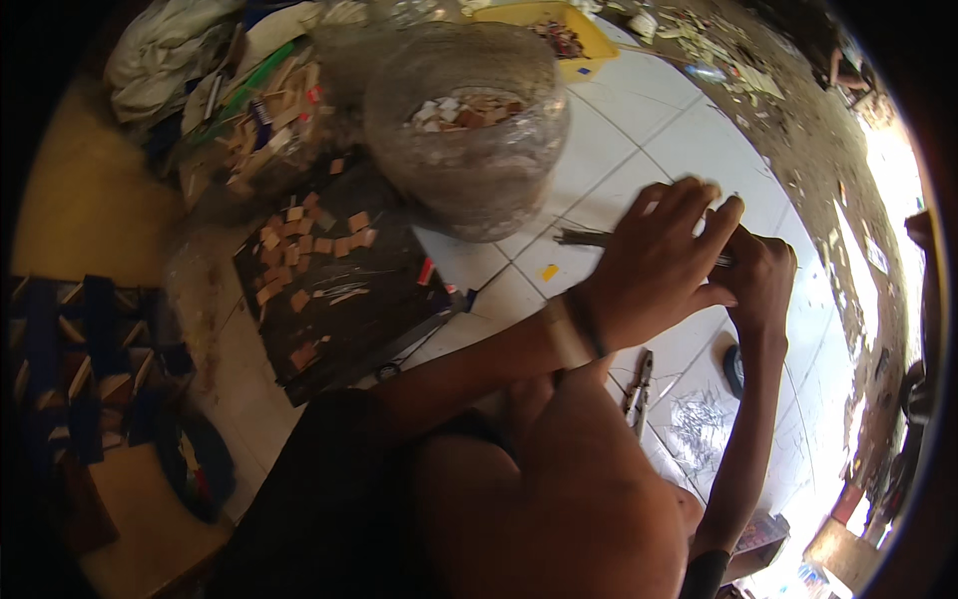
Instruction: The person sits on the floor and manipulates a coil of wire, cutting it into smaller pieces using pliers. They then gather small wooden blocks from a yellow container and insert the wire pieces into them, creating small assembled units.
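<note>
My left hand is closed around a thin bundle of dark metal wires, whose end sticks out to the left over the white floor tiles. My right hand sits just behind and to the right of the left one, touching it and pinching the other end of the same bundle. Most of the bundle is hidden by my fingers. Both forearms come up from the lower edge, over my bent knee.
A big bag-lined tub of small wooden pieces stands at the top middle. A dark board carries several wooden squares. Pliers, a heap of thin wires and a dark oval object lie under my arms. A yellow tray sits far back.
</note>
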### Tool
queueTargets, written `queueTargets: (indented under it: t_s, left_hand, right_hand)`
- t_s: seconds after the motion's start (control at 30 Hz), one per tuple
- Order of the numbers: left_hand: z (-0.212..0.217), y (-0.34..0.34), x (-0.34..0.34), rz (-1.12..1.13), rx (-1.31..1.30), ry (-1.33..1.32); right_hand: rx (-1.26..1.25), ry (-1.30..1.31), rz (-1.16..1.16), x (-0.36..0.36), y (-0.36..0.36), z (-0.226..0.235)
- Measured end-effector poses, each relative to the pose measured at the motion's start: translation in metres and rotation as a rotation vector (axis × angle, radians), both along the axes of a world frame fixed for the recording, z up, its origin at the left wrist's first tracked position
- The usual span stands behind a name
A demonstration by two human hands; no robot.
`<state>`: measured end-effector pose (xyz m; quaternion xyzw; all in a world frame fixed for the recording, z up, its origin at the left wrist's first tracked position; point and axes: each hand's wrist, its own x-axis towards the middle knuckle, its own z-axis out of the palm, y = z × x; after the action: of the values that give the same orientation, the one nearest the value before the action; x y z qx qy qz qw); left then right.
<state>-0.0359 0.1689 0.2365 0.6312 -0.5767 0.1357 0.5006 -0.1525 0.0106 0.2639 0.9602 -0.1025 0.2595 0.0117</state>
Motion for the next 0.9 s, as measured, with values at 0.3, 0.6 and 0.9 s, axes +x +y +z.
queueTargets:
  t_s: [0.3,0.6,0.9]
  left_hand:
    - [-0.037,-0.013,0.008,-0.017,0.324,0.088]
    - [-0.011,0.042,0.078,-0.279,0.46,-0.142]
    - [-0.004,0.445,0.227,1.122,0.031,0.444]
  right_hand:
    - [0.394,0.252,0.041,-0.004,0.016,0.002]
    - [0.122,0.245,0.185,-0.001,0.024,-0.005]
    - [0.165,0.147,0.014,-0.019,-0.011,-0.037]
